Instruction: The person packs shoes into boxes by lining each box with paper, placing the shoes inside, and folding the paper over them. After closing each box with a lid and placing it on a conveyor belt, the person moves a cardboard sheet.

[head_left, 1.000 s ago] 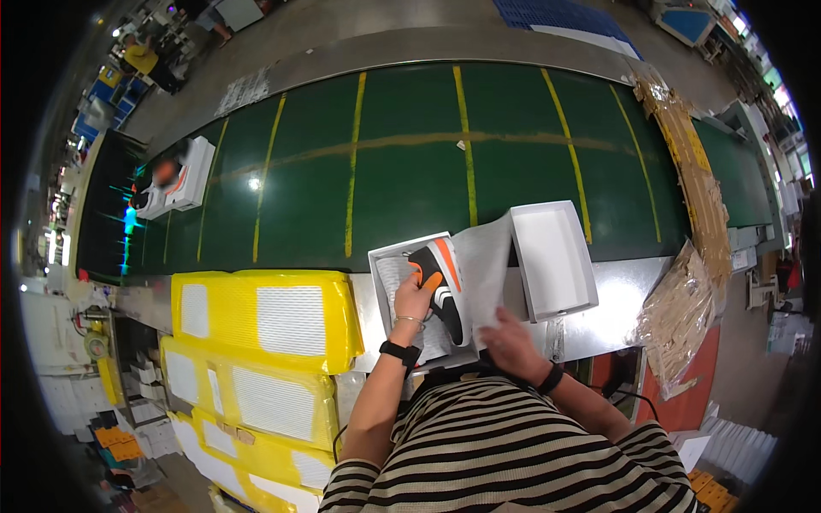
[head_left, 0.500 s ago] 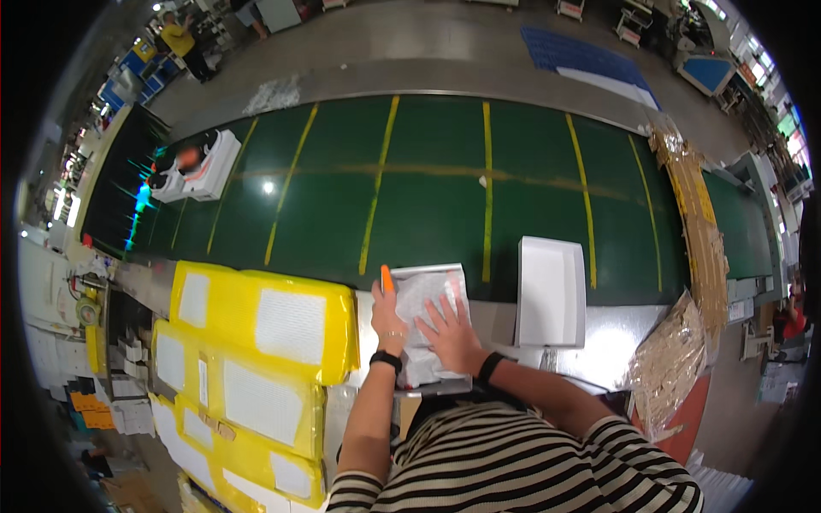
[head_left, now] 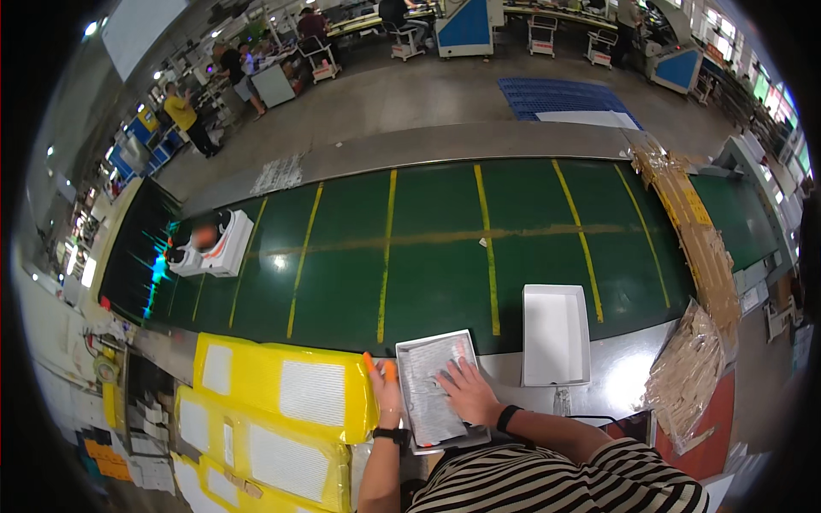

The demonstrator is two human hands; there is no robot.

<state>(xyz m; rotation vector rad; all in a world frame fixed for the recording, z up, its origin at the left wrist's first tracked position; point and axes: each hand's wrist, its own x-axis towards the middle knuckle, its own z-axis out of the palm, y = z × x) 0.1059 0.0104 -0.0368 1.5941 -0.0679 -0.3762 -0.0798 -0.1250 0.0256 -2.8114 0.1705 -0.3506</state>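
Left head-worn fisheye, wide, looks down and forward; hands (head_left: 472,397) near, green belt (head_left: 436,286) beyond.

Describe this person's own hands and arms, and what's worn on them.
The left hand has orange covers on two fingertips and a black, watch-like band at the wrist. The right hand shows no covers; a plain black wristband sits below it. The right sleeve is short, with dark and cream stripes.

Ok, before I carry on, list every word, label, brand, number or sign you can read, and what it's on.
No text is legible.
Grey crinkled tissue paper under the right hand: none visible.
Open white rectangular cardboard box: none visible.
White wheeled cart at the back: small red marking, too small to read.
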